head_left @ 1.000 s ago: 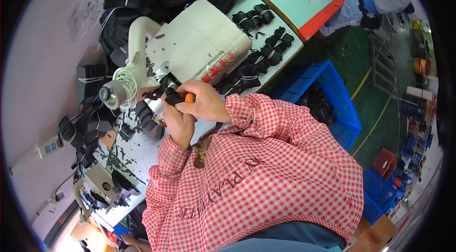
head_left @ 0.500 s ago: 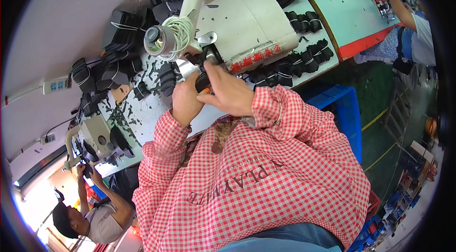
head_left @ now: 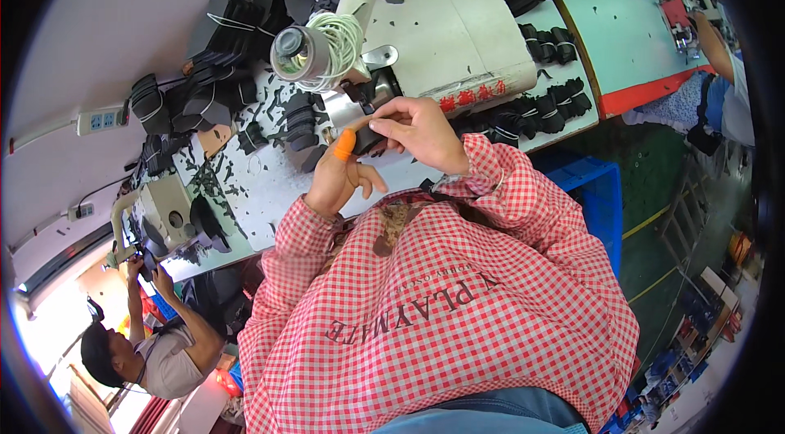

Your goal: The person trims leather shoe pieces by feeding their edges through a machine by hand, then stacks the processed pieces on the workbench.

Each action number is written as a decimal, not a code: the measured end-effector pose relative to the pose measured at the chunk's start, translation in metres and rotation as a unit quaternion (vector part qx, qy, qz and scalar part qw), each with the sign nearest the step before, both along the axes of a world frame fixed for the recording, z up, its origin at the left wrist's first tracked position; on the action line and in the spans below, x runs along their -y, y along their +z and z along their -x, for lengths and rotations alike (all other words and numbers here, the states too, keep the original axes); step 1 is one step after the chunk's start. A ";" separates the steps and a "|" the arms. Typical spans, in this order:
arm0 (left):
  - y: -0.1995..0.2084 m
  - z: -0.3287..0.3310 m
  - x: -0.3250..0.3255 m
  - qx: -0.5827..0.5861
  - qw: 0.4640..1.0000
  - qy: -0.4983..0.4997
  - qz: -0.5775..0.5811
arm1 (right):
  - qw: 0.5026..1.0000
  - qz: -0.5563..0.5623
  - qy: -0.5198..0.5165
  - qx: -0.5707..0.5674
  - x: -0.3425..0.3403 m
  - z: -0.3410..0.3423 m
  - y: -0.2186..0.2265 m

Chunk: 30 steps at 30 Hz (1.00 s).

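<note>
My left hand point(head_left: 334, 182) is in front of the machine head, its fingers apart, with an orange finger cover point(head_left: 345, 144) on one raised digit. My right hand point(head_left: 427, 136) is just to its right, thumb and forefinger pinched together near the left fingertips. What the pinch holds, if anything, is too small to make out. A dark piece point(head_left: 370, 142) shows between the hands; I cannot tell whether either touches it. Right behind them stands a cream sewing-type machine point(head_left: 458, 33) with a curved arm, a metal plate point(head_left: 343, 107) and a coil of pale cord point(head_left: 342, 45).
Bundles of black cut pieces point(head_left: 233, 29) are stacked along the wall, and smaller rolled bundles point(head_left: 540, 111) lie right of the machine. Black scraps litter the white table point(head_left: 270, 188). A blue crate point(head_left: 601, 188) stands at my right. Another person point(head_left: 176, 352) works at a machine at left.
My hands have drawn apart from being close together on a dark piece. The left has lowered and opened, showing the orange cover; the right has shifted right. The view has shifted slightly.
</note>
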<state>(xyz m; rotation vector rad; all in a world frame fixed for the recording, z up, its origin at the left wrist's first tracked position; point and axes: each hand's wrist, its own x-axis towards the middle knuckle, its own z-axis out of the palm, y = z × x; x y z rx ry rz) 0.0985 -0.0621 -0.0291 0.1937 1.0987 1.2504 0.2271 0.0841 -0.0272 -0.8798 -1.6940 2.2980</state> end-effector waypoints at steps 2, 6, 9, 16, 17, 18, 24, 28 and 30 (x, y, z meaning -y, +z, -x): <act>0.003 -0.005 -0.003 -0.014 0.999 0.029 -0.005 | 1.000 0.014 0.004 -0.009 0.000 0.002 -0.002; -0.005 -0.005 -0.004 -0.018 0.998 0.060 -0.006 | 1.000 -0.002 -0.005 0.005 0.001 0.004 -0.002; 0.003 -0.008 -0.011 -0.159 0.986 0.047 0.004 | 0.998 -0.049 -0.028 0.019 0.005 0.009 -0.012; 0.018 0.038 -0.021 -0.147 0.981 -0.071 0.105 | 0.979 -0.143 0.130 0.068 -0.012 0.017 -0.019; 0.018 0.045 -0.022 -0.189 0.970 -0.087 0.122 | 0.977 -0.165 0.119 0.062 -0.015 0.018 -0.020; 0.017 0.052 -0.023 -0.232 0.958 -0.101 0.139 | 0.977 -0.165 0.118 0.062 -0.019 0.018 -0.021; 0.018 0.063 -0.040 -0.236 0.949 -0.120 0.171 | 0.947 -0.307 0.075 0.052 -0.039 0.015 -0.011; 0.025 0.070 -0.045 -0.160 0.964 -0.131 0.168 | 0.909 -0.405 0.077 0.052 -0.034 0.024 -0.018; 0.024 0.075 -0.042 -0.215 0.940 -0.180 0.193 | 0.902 -0.418 0.091 0.054 -0.036 0.023 -0.019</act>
